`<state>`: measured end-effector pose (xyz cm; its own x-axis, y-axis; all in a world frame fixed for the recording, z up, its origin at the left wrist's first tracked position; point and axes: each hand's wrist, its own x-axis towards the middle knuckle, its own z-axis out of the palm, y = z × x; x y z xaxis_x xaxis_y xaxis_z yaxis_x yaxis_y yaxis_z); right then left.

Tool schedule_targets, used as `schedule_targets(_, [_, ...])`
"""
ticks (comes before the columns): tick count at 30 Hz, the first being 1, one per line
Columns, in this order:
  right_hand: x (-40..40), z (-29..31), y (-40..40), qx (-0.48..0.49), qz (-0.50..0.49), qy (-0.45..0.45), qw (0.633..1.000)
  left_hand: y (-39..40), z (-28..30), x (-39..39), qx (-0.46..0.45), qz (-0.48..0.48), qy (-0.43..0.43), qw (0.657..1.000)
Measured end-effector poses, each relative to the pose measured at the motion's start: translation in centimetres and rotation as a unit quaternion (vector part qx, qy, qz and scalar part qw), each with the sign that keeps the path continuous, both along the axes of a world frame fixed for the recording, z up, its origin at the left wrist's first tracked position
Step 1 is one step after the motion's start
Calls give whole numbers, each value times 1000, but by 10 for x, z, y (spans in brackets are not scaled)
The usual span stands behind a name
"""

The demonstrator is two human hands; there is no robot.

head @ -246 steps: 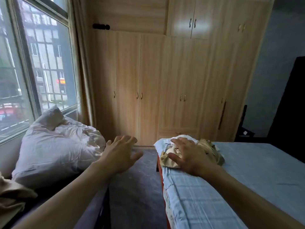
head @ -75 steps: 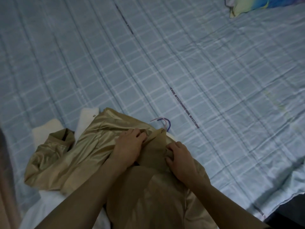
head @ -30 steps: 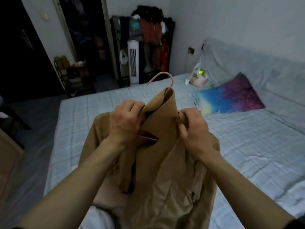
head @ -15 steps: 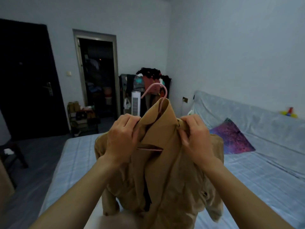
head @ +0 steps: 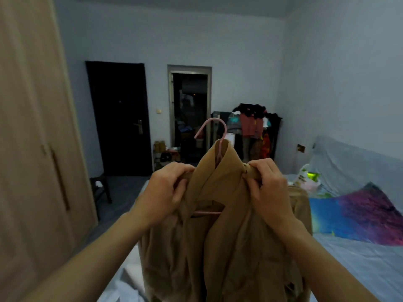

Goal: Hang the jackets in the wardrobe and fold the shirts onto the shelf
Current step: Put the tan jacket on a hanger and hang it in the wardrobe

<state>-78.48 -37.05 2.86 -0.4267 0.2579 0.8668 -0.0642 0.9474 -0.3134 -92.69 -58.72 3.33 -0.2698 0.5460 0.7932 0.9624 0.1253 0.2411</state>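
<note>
Two hands are holding up one tan jacket [head: 220, 232] in front of the camera, above the bed [head: 357, 264]. The left hand [head: 163, 192] is curled around the cloth at one shoulder, and the right hand [head: 267, 190] is pinching the bunched cloth at the other shoulder. A pink hanger [head: 214, 136] is already inside the jacket, with its hook sticking up out of the collar and its bottom bar seen in the open front.

The jacket looks soft, thin and light, and a bit shiny, so it may be slippery. It hangs in loose folds and will not keep its shape by itself. It could slide off the hanger if it is tipped. The best place to be held is probably the hook, or the two shoulders where the hanger gives it something firm inside.

The wardrobe [head: 32, 149] is seen at the left edge, and its doors look closed. A door will likely have to be opened first, so one hand must be freed. A dark stool [head: 100, 188] stands on the floor near the wardrobe and could get in the way. A bright pillow [head: 357, 216] and a plastic bag [head: 307, 179] lie on the bed. A rack full of clothes [head: 253, 129] stands by the far wall, beside an open doorway [head: 189, 114] and a dark door [head: 120, 118].
</note>
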Motion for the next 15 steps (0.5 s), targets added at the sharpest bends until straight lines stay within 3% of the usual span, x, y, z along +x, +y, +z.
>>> schedule_targets(9, [-3,6,-35,-22,115,34,993,-56,25,60,-19,161,87,983])
schedule_targets(15, [-29,49,-102,-48,200,63,977,-127,72,75,-30,289,179,940])
